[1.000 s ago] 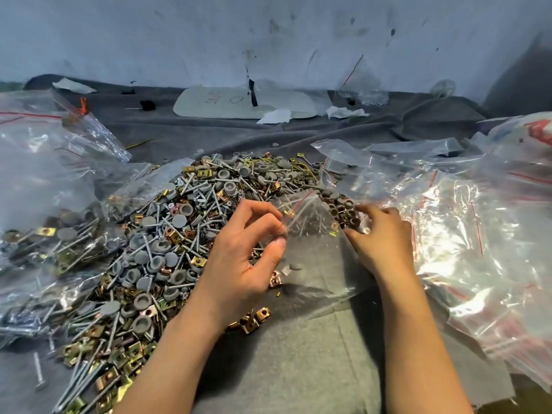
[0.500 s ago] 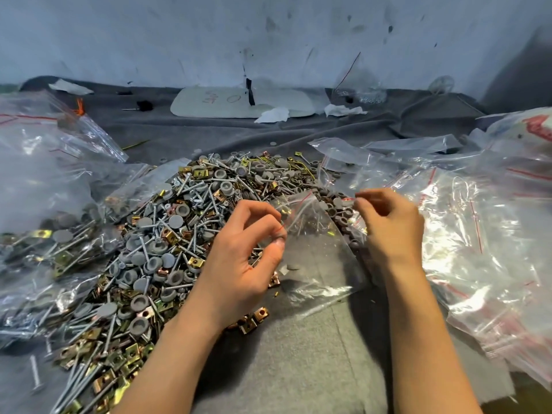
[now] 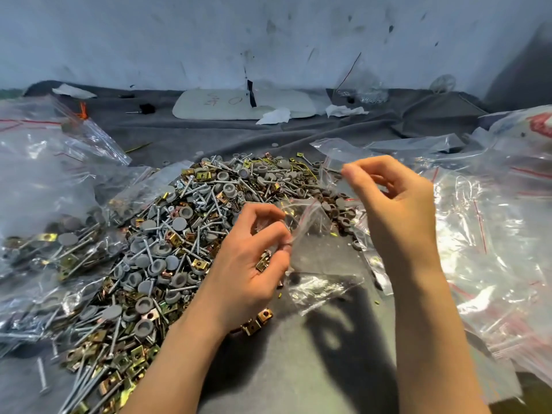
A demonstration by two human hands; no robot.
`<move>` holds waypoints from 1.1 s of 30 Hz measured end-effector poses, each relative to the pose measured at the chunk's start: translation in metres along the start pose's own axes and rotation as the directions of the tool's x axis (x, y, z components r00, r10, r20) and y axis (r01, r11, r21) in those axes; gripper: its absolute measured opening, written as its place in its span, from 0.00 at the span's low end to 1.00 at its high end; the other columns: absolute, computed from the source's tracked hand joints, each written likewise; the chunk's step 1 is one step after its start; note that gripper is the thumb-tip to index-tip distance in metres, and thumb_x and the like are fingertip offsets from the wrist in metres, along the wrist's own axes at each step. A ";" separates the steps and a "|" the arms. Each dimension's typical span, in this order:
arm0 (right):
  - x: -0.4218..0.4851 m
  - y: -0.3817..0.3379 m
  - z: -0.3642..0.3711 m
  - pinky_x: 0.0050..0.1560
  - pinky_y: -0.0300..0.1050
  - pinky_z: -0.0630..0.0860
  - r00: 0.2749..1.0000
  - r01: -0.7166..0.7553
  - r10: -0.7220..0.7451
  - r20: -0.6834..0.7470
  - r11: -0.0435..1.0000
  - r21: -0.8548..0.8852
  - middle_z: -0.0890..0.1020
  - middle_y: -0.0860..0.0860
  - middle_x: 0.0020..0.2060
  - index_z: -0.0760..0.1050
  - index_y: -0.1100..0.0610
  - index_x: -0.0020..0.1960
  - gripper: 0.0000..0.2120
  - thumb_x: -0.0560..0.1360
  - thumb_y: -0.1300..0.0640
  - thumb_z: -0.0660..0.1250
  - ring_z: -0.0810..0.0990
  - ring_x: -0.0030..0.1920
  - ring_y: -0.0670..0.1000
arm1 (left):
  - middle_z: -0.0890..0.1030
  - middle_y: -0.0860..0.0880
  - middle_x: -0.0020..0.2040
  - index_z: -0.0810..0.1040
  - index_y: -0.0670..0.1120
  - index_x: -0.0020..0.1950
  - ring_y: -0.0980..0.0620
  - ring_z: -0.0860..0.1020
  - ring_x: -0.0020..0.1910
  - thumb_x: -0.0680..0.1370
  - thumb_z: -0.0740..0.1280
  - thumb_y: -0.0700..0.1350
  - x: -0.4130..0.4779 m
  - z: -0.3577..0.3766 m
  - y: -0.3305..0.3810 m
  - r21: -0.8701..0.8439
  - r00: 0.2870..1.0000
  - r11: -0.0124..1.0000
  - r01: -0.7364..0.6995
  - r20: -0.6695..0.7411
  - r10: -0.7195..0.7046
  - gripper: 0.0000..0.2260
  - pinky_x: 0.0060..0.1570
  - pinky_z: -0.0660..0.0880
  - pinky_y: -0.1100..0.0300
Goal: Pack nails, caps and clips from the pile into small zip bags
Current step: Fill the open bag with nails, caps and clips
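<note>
Head view: 1 small zip bag (image 3: 322,264) lies on the grey cloth (image 3: 298,369) between the 2 hands. Its long axis runs from the red-lined mouth on the far side to the closed bottom on the near side.

The left hand (image 3: 248,273) is the nearer one. Its thumb and curled fingers pinch the left lip of the mouth and lift it, so the opening faces up and to the right. A few brass clips (image 3: 263,262) sit tucked in the same palm, behind the pinching fingers.

The right hand (image 3: 400,210) hovers apart from the bag, up and to the right of the mouth. Its fingers are curled and its fingertips (image 3: 348,174) are drawn close together. Blur hides whether they pinch a small part or the edge of a clear bag behind them, so I cannot tell.

The bag mouth lies below and to the left of those fingertips, and I judge the coming move turns on that drop line.

The pile (image 3: 167,234) of nails (image 3: 83,383), caps (image 3: 340,203) and clips spreads left of and beyond the left fingers. Some caps lie just beside the mouth.

Filled bags (image 3: 44,204) lie further left of the pile. Empty bags (image 3: 493,234) lie to the right of the right hand.
</note>
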State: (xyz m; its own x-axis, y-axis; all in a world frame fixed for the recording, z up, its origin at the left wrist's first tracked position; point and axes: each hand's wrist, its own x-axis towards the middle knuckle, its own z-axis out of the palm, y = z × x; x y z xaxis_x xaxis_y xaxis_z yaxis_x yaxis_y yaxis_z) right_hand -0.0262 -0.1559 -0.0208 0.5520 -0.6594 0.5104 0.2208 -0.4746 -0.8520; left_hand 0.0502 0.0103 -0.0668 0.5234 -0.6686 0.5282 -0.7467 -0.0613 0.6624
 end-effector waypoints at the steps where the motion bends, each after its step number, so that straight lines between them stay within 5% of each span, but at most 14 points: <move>1: 0.003 0.009 -0.003 0.41 0.33 0.72 0.997 -0.045 0.041 -0.062 0.997 -0.062 0.81 0.40 0.32 0.78 0.48 0.37 0.07 0.73 0.56 0.71 0.77 0.36 0.37 | 0.72 0.48 0.55 0.75 0.43 0.42 0.58 0.72 0.55 0.75 0.59 0.49 0.000 0.000 0.000 -0.007 1.000 1.000 0.011 -0.005 -0.011 0.11 0.56 0.70 0.66; 4: 0.003 0.040 -0.004 0.49 0.44 0.77 0.943 -0.295 0.329 0.041 0.890 -0.348 0.83 0.46 0.43 0.79 0.52 0.46 0.03 0.74 0.59 0.71 0.79 0.43 0.44 | 0.72 0.48 0.55 0.75 0.42 0.41 0.60 0.72 0.55 0.75 0.59 0.49 0.000 0.001 0.001 -0.007 1.000 1.000 0.018 -0.023 -0.019 0.11 0.54 0.68 0.72; 6: 0.000 0.057 -0.001 0.46 0.41 0.73 0.877 -0.338 0.465 0.119 0.773 -0.537 0.82 0.51 0.47 0.80 0.54 0.50 0.07 0.72 0.61 0.72 0.78 0.44 0.48 | 0.72 0.48 0.54 0.75 0.43 0.41 0.61 0.72 0.54 0.75 0.59 0.49 0.000 0.001 0.001 -0.006 0.999 1.000 0.020 -0.030 -0.021 0.11 0.54 0.67 0.73; 9: 0.000 0.062 0.000 0.39 0.39 0.68 0.883 -0.280 0.449 0.132 0.733 -0.619 0.81 0.50 0.36 0.77 0.49 0.36 0.12 0.70 0.66 0.70 0.78 0.39 0.51 | 0.73 0.48 0.54 0.76 0.42 0.41 0.61 0.72 0.54 0.75 0.59 0.49 0.001 0.002 0.001 -0.012 0.999 1.000 0.022 -0.038 -0.022 0.11 0.54 0.66 0.74; 12: 0.000 0.061 0.001 0.37 0.38 0.68 0.886 -0.299 0.448 0.124 0.754 -0.586 0.81 0.51 0.37 0.75 0.52 0.38 0.13 0.70 0.70 0.68 0.78 0.39 0.51 | 0.73 0.48 0.54 0.76 0.42 0.42 0.61 0.72 0.55 0.75 0.59 0.49 0.000 0.001 0.001 -0.012 0.999 0.999 0.034 -0.036 -0.034 0.12 0.54 0.66 0.74; 15: 0.001 0.039 -0.001 0.41 0.40 0.74 0.941 -0.286 0.316 0.117 0.933 -0.220 0.81 0.50 0.39 0.76 0.53 0.43 0.10 0.71 0.67 0.71 0.80 0.43 0.50 | 0.74 0.47 0.54 0.76 0.43 0.42 0.60 0.73 0.55 0.75 0.60 0.49 0.000 0.001 0.000 -0.009 0.999 1.000 0.026 -0.031 -0.027 0.11 0.54 0.67 0.73; 18: 0.000 -0.002 -0.005 0.42 0.38 0.75 0.980 -0.023 0.004 0.201 0.996 0.091 0.82 0.49 0.37 0.78 0.50 0.42 0.08 0.70 0.62 0.73 0.80 0.39 0.47 | 0.74 0.45 0.55 0.77 0.41 0.42 0.57 0.74 0.53 0.74 0.60 0.47 0.001 0.002 0.002 0.005 1.000 1.000 -0.022 0.006 0.022 0.11 0.54 0.70 0.67; 21: -0.011 -0.027 0.000 0.46 0.39 0.74 0.911 0.175 -0.167 0.376 0.984 0.013 0.82 0.46 0.39 0.79 0.54 0.43 0.05 0.70 0.62 0.72 0.80 0.43 0.47 | 0.73 0.44 0.55 0.78 0.38 0.42 0.58 0.73 0.53 0.74 0.61 0.43 0.001 0.002 0.004 0.031 0.996 0.997 -0.076 0.048 0.074 0.10 0.53 0.68 0.70; 25: -0.015 -0.027 0.002 0.52 0.48 0.72 0.859 0.237 -0.090 0.503 0.943 -0.236 0.82 0.47 0.40 0.81 0.54 0.42 0.03 0.71 0.61 0.74 0.76 0.49 0.50 | 0.72 0.46 0.54 0.77 0.38 0.42 0.61 0.72 0.52 0.73 0.60 0.43 -0.002 0.000 0.004 0.022 0.994 0.995 -0.094 0.050 0.092 0.10 0.53 0.65 0.73; 27: -0.013 -0.025 -0.002 0.51 0.45 0.74 0.893 0.174 -0.085 0.442 0.971 -0.164 0.82 0.47 0.41 0.81 0.53 0.42 0.01 0.72 0.58 0.73 0.79 0.48 0.48 | 0.73 0.44 0.55 0.78 0.38 0.42 0.59 0.72 0.54 0.73 0.60 0.44 -0.002 0.000 0.002 0.014 0.996 0.996 -0.085 0.036 0.084 0.10 0.54 0.68 0.70; 30: -0.004 -0.011 -0.011 0.44 0.34 0.73 0.986 0.040 -0.024 0.167 0.995 -0.093 0.83 0.44 0.38 0.80 0.50 0.41 0.04 0.73 0.57 0.70 0.79 0.41 0.41 | 0.74 0.44 0.56 0.77 0.39 0.41 0.55 0.74 0.54 0.74 0.60 0.46 -0.002 -0.001 0.001 0.007 0.999 0.999 -0.042 -0.006 0.042 0.12 0.56 0.71 0.64; 33: 0.002 0.022 -0.013 0.54 0.42 0.74 0.984 -0.125 0.161 0.070 0.921 -0.369 0.83 0.49 0.47 0.80 0.49 0.44 0.06 0.74 0.60 0.68 0.79 0.50 0.46 | 0.74 0.45 0.55 0.77 0.40 0.41 0.53 0.75 0.54 0.74 0.61 0.47 -0.003 -0.002 0.000 -0.003 0.999 1.000 -0.026 -0.027 0.026 0.11 0.56 0.72 0.63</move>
State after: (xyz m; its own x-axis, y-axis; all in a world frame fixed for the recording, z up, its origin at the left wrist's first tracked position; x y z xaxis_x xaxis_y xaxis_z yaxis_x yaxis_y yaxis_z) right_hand -0.0305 -0.1754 -0.0371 0.6350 -0.6852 0.3568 -0.1621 -0.5697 -0.8057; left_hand 0.0494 0.0138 -0.0667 0.5150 -0.6495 0.5594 -0.7587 -0.0418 0.6500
